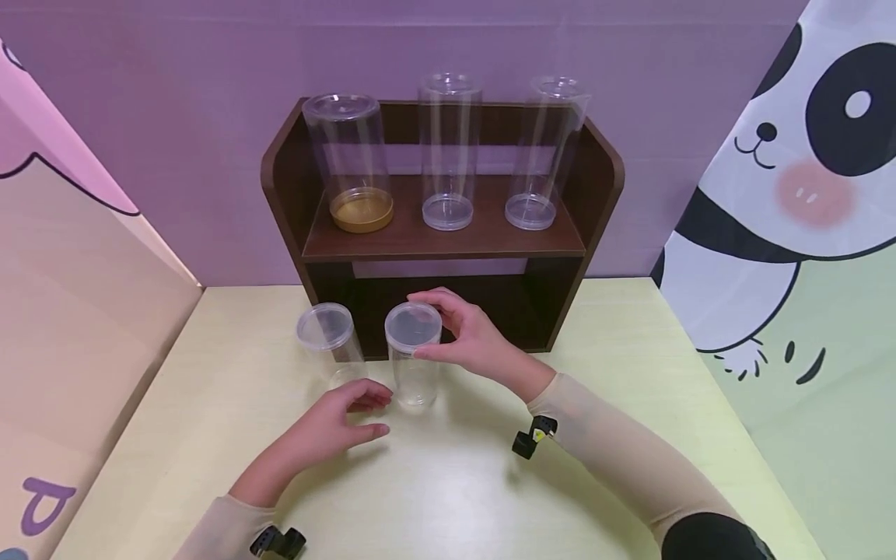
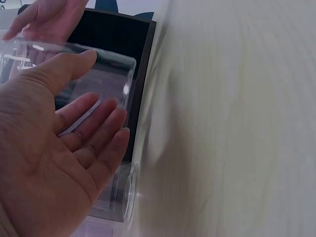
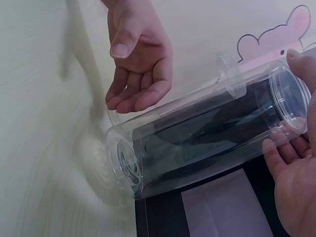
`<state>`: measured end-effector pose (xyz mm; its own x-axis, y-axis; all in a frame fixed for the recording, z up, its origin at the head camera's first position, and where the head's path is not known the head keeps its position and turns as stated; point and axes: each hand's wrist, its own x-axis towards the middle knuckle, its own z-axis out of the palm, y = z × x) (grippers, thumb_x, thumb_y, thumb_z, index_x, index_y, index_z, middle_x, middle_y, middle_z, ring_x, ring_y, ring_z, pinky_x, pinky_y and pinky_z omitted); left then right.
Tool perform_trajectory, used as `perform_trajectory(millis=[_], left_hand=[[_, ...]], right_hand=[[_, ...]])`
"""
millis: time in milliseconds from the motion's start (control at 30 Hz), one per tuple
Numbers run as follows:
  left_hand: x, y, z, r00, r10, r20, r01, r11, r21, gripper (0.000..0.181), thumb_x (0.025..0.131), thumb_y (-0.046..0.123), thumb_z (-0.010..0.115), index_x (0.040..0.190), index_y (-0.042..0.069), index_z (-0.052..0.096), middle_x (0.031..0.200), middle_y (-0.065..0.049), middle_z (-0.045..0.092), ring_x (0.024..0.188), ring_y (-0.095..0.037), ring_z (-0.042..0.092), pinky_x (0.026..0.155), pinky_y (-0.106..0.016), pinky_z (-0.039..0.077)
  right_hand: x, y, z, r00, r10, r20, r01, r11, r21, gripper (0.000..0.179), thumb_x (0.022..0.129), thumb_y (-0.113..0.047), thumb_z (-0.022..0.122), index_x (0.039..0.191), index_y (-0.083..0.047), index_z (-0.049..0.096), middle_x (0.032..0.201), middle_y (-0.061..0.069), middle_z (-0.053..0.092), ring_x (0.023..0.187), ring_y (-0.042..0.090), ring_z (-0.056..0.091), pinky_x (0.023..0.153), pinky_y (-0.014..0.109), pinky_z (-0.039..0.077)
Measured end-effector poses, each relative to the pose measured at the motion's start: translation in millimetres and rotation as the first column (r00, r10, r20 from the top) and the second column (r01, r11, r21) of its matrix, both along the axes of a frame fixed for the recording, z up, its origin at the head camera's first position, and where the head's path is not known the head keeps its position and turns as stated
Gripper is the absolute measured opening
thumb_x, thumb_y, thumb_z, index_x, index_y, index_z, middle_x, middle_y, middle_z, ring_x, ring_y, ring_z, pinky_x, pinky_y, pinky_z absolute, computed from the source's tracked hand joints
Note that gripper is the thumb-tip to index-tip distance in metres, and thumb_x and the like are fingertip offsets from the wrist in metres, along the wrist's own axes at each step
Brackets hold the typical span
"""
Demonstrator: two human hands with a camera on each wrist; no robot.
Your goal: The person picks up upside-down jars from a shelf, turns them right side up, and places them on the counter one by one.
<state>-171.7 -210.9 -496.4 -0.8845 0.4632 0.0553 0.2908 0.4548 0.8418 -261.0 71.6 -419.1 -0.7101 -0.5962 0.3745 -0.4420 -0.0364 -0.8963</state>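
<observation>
My right hand grips a clear plastic jar round its frosted-looking lid, thumb on the near side and fingers on the far side. The jar stands upright in front of the shelf; its whole length shows in the right wrist view, with the right-hand fingers at the lid end. My left hand hovers low beside the jar's base, fingers loosely bent and thumb apart, holding nothing. The left wrist view shows its palm facing the jar. A second lidded clear jar stands to the left, partly behind the left hand.
A dark brown two-tier shelf stands at the table's back. On its upper board are a wide clear jar with a gold base and two slimmer clear jars, the middle one and the right one. Printed cloths hang around the pale table.
</observation>
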Motion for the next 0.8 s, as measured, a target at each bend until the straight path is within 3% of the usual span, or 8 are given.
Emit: perform_trajectory(millis=[300, 800], left_hand=[[4.2, 0.2, -0.4, 0.997, -0.066, 0.025, 0.066, 0.998, 0.019, 0.045, 0.099, 0.023, 0.087, 0.135, 0.003, 0.069, 0.126, -0.007, 0.075, 0.119, -0.029, 0.072, 0.109, -0.046, 0.058], [7.6, -0.8, 2.5, 0.994, -0.099, 0.043, 0.098, 0.994, 0.041, 0.042, 0.100, 0.022, 0.086, 0.135, 0.003, 0.070, 0.127, -0.008, 0.075, 0.119, -0.032, 0.072, 0.109, -0.047, 0.058]], right_hand=[[-10.8, -24, -1.8, 0.999, -0.022, 0.027, 0.020, 0.998, 0.055, 0.070, 0.090, 0.000, 0.091, 0.153, -0.008, 0.061, 0.144, 0.005, 0.061, 0.129, 0.021, 0.064, 0.118, 0.039, 0.052], [-15.3, -42, -6.9, 1.000, -0.013, 0.028, 0.012, 0.999, 0.032, 0.072, 0.089, 0.003, 0.090, 0.153, -0.003, 0.058, 0.149, 0.010, 0.060, 0.131, 0.017, 0.063, 0.115, 0.032, 0.053]])
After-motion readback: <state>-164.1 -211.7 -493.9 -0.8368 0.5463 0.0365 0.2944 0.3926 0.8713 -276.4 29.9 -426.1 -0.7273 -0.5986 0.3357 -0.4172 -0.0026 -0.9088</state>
